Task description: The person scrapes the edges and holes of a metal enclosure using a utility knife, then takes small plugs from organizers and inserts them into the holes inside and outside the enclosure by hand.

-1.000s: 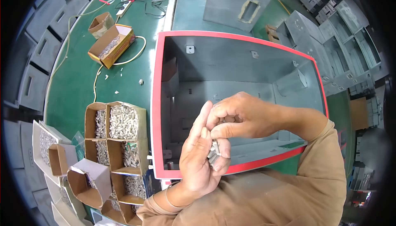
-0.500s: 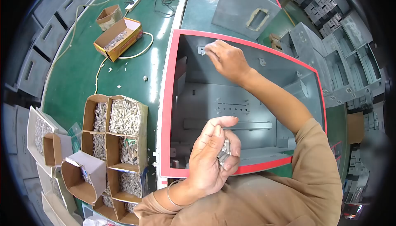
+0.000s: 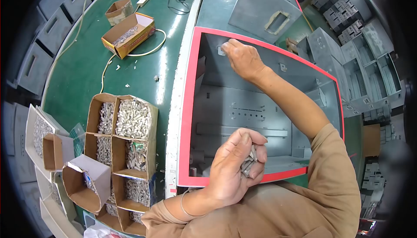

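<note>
- Fingers of the left hand [image 3: 230, 170] curled round small pale pieces [image 3: 248, 164], over the near rim of the metal box [image 3: 282, 176]
- Divided carton [image 3: 153, 127] of similar pieces on the tabletop [image 3: 141, 75]
- Right hand [image 3: 246, 60], just moved from the left palm, now works at the far wall's tab [image 3: 220, 51], fingers narrow; whether they hold a piece, cannot tell

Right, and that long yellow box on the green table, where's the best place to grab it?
I'd take the yellow box from above, across its two long side walls near the middle. It is open-topped and longer than wide, with small parts loose inside, so keep it level and watch the cable looping beside it.
</note>
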Demonstrator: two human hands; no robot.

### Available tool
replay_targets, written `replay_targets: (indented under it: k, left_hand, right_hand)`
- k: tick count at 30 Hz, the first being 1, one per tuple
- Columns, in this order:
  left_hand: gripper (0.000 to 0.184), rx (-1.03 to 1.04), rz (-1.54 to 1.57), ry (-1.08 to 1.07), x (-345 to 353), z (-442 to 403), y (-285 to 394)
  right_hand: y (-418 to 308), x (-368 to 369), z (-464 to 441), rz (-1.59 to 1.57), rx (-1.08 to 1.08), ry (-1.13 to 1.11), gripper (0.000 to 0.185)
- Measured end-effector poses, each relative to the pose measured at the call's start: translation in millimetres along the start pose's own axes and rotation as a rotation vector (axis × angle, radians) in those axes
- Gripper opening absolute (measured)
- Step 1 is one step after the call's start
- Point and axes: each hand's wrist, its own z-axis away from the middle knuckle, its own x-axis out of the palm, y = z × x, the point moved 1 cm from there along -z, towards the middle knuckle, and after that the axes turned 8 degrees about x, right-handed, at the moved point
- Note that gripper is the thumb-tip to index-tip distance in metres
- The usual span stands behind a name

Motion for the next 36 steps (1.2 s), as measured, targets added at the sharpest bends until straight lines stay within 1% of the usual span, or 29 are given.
replay_targets:
  k: [2, 5, 10, 14, 15, 18, 19, 22, 24, 26, 28, 29, 30, 32, 33, 34, 36]
  left_hand:
    - [0.022, 0.003, 0.021, 0.014, 1.1, -0.4, 0.0]
    - [0.020, -0.010, 0.055, 0.046, 1.6, -1.2, 0.1]
    - [0.024, -0.041, 0.032, 0.048, 0.7, 0.1, -1.8]
    - [0.028, -0.073, 0.035, 0.004, 4.0, 5.2, 0.3]
    - [0.029, -0.081, 0.021, -0.001, 5.1, 6.4, -0.1]
    - [0.035, -0.107, -0.014, -0.011, 7.2, 12.4, 2.0]
    - [0.037, -0.117, -0.023, -0.015, 7.3, 14.5, 3.0]
    - [0.042, -0.015, -0.092, -0.022, 2.6, 19.3, 1.9]
    - [0.051, 0.077, -0.108, 0.012, 4.0, 20.4, 6.9]
    - [0.055, 0.261, -0.144, 0.038, 9.4, 22.9, 13.6]
    - [0.060, 0.345, -0.251, -0.058, 7.3, 27.3, 17.9]
    - [0.063, 0.320, -0.276, -0.061, 8.9, 27.6, 18.3]
    - [0.065, 0.283, -0.331, -0.020, 11.3, 28.7, 17.6]
    - [0.067, 0.284, -0.337, -0.022, 13.7, 27.6, 16.0]
    - [0.069, 0.309, -0.331, 0.034, 16.3, 30.5, 18.0]
    - [0.066, 0.367, -0.396, 0.072, 21.0, 33.2, 19.3]
    - [0.065, 0.399, -0.282, 0.048, 16.5, 39.4, 20.9]
  right_hand:
    - [1.4, 1.1, -2.6, 0.014, -0.002, 0.002, 0.008]
    - [-0.7, 4.5, -5.3, 0.027, 0.001, -0.002, 0.010]
    - [-6.1, 7.1, -10.5, 0.134, 0.075, -0.056, 0.016]
    - [-6.5, 6.1, -14.6, 0.250, 0.128, -0.119, 0.023]
    - [-5.6, 5.1, -13.8, 0.206, 0.153, -0.125, 0.026]
    - [-8.8, -5.4, -4.6, 0.127, 0.159, -0.041, 0.029]
    - [-17.1, -15.9, 1.3, 0.036, 0.108, 0.077, 0.029]
    - [-47.3, -73.9, 22.1, -0.565, 0.250, -0.329, 0.022]
    - [-62.6, -109.6, 41.0, -0.989, 0.301, -0.486, 0.016]
    - [-67.5, -125.0, 58.6, -1.236, 0.242, -0.583, 0.014]
    - [-72.3, -131.9, 64.5, -1.258, 0.154, -0.657, 0.013]
    - [-76.0, -132.7, 63.0, -1.270, 0.096, -0.692, 0.014]
    - [-80.4, -131.5, 62.9, -1.284, 0.037, -0.727, 0.016]
    - [-90.9, -125.8, 62.0, -1.349, -0.034, -0.730, 0.020]
    - [-95.6, -123.4, 61.7, -1.382, -0.074, -0.732, 0.022]
    - [-98.6, -124.2, 60.6, -1.365, -0.073, -0.750, 0.022]
    - [-103.8, -128.1, 57.3, -1.331, -0.074, -0.794, 0.022]
